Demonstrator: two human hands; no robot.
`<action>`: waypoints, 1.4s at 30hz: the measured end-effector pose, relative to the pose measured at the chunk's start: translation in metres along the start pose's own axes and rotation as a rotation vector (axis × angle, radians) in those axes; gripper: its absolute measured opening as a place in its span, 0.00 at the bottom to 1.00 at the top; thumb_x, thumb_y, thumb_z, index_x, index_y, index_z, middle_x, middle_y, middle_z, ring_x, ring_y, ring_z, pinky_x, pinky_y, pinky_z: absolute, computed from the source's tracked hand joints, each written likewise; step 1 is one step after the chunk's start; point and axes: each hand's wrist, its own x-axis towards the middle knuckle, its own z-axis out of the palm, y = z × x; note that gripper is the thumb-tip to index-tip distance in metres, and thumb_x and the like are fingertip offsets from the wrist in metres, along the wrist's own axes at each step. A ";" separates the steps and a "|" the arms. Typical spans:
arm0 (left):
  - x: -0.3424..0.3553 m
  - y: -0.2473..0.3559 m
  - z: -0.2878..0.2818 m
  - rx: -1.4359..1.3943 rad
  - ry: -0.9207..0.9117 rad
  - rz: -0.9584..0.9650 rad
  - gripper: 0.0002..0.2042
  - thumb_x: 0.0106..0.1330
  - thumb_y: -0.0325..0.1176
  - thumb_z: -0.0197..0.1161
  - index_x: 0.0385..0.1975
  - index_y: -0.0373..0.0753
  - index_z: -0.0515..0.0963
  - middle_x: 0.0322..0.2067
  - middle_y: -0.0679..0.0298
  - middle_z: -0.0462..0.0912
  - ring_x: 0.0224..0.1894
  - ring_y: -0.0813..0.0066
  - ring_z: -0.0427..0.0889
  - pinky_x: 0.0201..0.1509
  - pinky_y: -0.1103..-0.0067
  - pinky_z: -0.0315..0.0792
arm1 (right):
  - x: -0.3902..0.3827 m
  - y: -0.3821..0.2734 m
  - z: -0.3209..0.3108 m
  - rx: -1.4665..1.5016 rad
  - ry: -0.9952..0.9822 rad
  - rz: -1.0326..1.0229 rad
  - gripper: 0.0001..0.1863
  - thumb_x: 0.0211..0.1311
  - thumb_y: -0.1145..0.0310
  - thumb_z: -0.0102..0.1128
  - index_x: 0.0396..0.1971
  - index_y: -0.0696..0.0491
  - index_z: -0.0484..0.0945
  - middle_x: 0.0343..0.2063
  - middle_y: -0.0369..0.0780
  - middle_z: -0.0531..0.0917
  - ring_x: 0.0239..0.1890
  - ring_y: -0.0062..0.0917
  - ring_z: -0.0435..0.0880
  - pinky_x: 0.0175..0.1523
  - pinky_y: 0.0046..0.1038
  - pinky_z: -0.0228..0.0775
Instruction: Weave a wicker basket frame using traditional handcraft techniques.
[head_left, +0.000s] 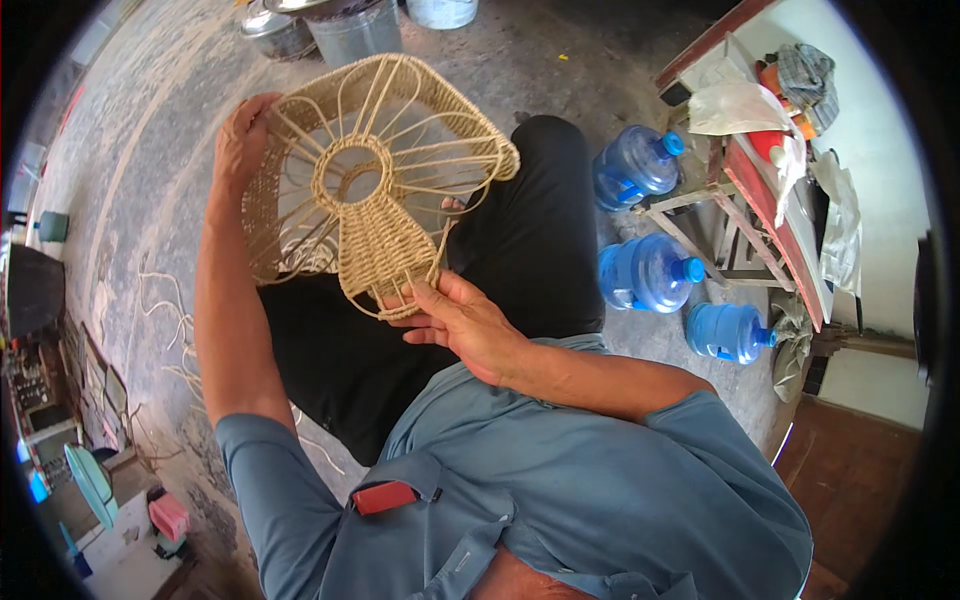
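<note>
A half-woven tan basket (385, 235) rests over my lap, with a ring in its middle and bare spokes fanning out to a woven wall. A tightly woven, bell-shaped section runs from the ring toward me. My left hand (246, 130) is wrapped over the wall at the far left, its fingertips partly hidden behind the weave. At the near end of the woven section, my right hand (462, 322) pinches the edge and loose spoke ends between thumb and fingers. A thin loose strand stands up beside that hand.
Loose cords (170, 300) lie on the concrete floor (140, 190) at the left. Several blue water jugs stand at the right, one jug (650, 272) near my knee. Beyond them is a wooden stand (725, 225). Metal pots (355, 40) stand at the far side.
</note>
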 end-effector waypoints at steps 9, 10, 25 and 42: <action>-0.062 -0.035 0.054 -0.263 -0.059 -0.383 0.16 0.75 0.38 0.61 0.57 0.44 0.86 0.43 0.57 0.92 0.47 0.70 0.89 0.54 0.72 0.78 | -0.005 -0.010 -0.014 -0.145 -0.022 -0.094 0.20 0.84 0.55 0.55 0.59 0.55 0.76 0.52 0.42 0.88 0.50 0.24 0.87 0.55 0.29 0.82; -0.068 -0.036 0.055 -0.207 -0.086 -0.468 0.16 0.75 0.38 0.61 0.57 0.44 0.86 0.43 0.57 0.92 0.47 0.68 0.89 0.54 0.71 0.78 | -0.004 -0.009 -0.016 -0.145 -0.030 -0.090 0.20 0.84 0.55 0.55 0.59 0.55 0.76 0.51 0.42 0.88 0.50 0.24 0.87 0.55 0.29 0.82; -0.096 0.006 -0.013 0.256 -0.055 -0.430 0.19 0.78 0.45 0.53 0.46 0.36 0.86 0.43 0.39 0.87 0.50 0.36 0.85 0.54 0.54 0.77 | -0.005 0.007 -0.026 -0.087 -0.074 -0.038 0.16 0.84 0.57 0.54 0.58 0.53 0.75 0.53 0.43 0.88 0.52 0.25 0.87 0.59 0.31 0.81; -0.115 0.044 -0.005 0.441 0.098 -0.375 0.15 0.77 0.42 0.56 0.47 0.41 0.86 0.43 0.49 0.89 0.48 0.44 0.87 0.52 0.56 0.78 | 0.014 -0.006 -0.036 -0.074 -0.062 0.048 0.18 0.83 0.56 0.56 0.59 0.55 0.76 0.54 0.43 0.86 0.54 0.28 0.87 0.60 0.34 0.82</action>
